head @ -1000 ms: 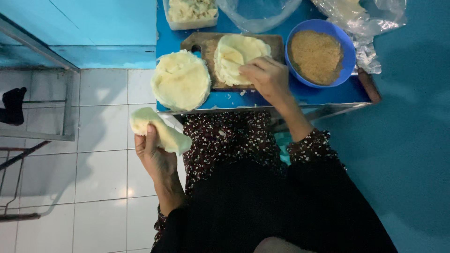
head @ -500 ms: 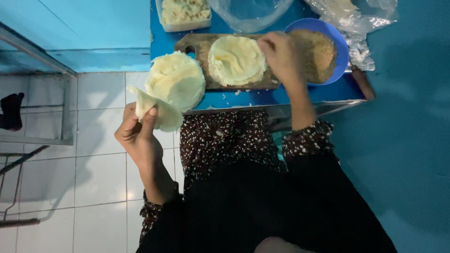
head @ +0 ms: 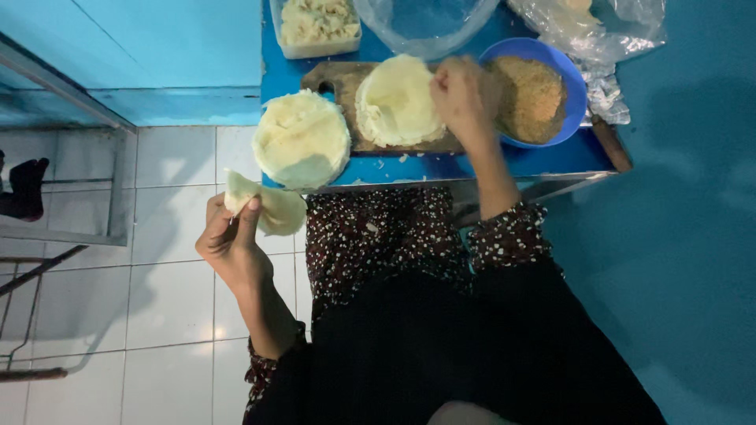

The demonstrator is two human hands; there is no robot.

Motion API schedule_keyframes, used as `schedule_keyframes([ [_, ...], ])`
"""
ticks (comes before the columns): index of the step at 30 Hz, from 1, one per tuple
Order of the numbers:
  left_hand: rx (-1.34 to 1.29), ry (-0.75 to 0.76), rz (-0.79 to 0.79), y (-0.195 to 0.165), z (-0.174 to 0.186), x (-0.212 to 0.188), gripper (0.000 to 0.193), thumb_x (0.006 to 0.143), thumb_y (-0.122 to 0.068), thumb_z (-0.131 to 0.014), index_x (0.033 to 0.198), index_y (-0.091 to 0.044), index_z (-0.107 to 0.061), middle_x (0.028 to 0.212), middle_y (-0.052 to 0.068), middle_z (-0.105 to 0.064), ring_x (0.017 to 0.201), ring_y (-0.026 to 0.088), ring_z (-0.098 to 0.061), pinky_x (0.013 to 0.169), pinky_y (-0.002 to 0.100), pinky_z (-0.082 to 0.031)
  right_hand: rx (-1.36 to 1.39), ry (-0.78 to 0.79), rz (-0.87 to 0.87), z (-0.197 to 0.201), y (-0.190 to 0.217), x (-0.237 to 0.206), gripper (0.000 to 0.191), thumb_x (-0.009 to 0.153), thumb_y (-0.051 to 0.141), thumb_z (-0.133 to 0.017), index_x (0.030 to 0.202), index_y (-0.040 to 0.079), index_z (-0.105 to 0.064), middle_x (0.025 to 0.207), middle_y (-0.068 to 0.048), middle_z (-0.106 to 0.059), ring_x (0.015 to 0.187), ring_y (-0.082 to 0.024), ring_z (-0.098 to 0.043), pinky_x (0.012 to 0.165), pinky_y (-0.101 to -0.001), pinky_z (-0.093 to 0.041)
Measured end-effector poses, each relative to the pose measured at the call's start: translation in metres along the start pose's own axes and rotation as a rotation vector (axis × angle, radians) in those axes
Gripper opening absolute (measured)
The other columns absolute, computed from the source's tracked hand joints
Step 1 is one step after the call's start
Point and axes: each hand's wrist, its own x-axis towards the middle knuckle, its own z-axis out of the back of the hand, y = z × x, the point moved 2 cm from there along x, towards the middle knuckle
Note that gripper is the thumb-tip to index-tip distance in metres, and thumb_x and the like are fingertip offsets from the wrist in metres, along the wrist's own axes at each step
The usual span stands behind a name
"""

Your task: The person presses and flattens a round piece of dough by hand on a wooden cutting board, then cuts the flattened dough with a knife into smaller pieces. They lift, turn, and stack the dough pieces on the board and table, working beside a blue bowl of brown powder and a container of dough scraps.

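Observation:
My left hand (head: pixel 230 244) holds a folded pale dough sheet (head: pixel 272 206) below the table's near edge, over the tiled floor. Just above it a round stack of pale wrappers (head: pixel 301 140) lies on the blue table (head: pixel 543 161). One flat wrapper (head: pixel 395 102) rests on a wooden cutting board (head: pixel 331 77). My right hand (head: pixel 461 98) hovers with fingers closed at that wrapper's right edge, next to a blue bowl (head: pixel 571 75) of brown crumbs. Whether the fingers pinch anything is hidden.
A clear tub of pale filling (head: pixel 319 24) and a clear plastic bowl (head: pixel 425 27) stand at the back. Crinkled plastic bags (head: pixel 606 31) lie at the back right. A metal rack (head: pixel 71 181) stands left on white floor tiles (head: pixel 157 299). Blue walls surround the table.
My left hand has risen toward the wrapper stack with the folded sheet. My right hand moved from the flat wrapper to the crumb bowl and back to the wrapper's right edge.

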Motion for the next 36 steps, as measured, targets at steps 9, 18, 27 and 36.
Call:
schedule_keyframes([
  [9,-0.023,-0.004,0.003,0.002,0.006,-0.003,0.008,0.095,0.006,-0.077,0.102,0.004,-0.075,0.101,0.005,-0.067,0.096,0.013,-0.062,0.091,0.026,-0.049,0.030,-0.154,0.188,0.033,0.034,-0.010,0.024,0.086,0.015,-0.080,0.106,0.003,-0.073,0.100,-0.016,-0.066,0.092,-0.038,-0.066,0.074,-0.0482,-0.051],
  [18,-0.083,0.063,0.025,0.011,-0.005,-0.001,0.007,0.096,0.009,-0.074,0.101,0.005,-0.073,0.102,0.005,-0.069,0.094,0.012,-0.062,0.088,0.026,-0.048,0.410,0.212,0.356,-0.019,0.064,-0.030,0.011,0.090,0.016,-0.079,0.101,0.012,-0.080,0.096,-0.009,-0.067,0.089,-0.029,-0.070,0.077,-0.0407,-0.054],
  [27,-0.390,0.051,0.311,0.001,-0.023,0.018,0.019,0.098,0.002,-0.067,0.117,0.004,-0.068,0.111,0.009,-0.072,0.101,0.017,-0.068,0.093,0.032,-0.055,0.492,0.279,0.228,0.004,0.048,-0.031,0.043,0.075,0.021,-0.087,0.112,0.002,-0.074,0.100,-0.012,-0.073,0.081,-0.023,-0.073,0.071,-0.0347,-0.058],
  [36,-0.007,0.305,0.326,0.072,-0.062,0.104,0.030,0.099,-0.011,-0.076,0.122,0.007,-0.070,0.111,0.016,-0.073,0.093,0.021,-0.071,0.084,0.038,-0.056,0.355,0.259,0.194,0.007,0.059,-0.037,0.019,0.092,0.022,-0.079,0.106,0.010,-0.080,0.095,-0.010,-0.071,0.080,-0.026,-0.072,0.070,-0.0368,-0.055],
])
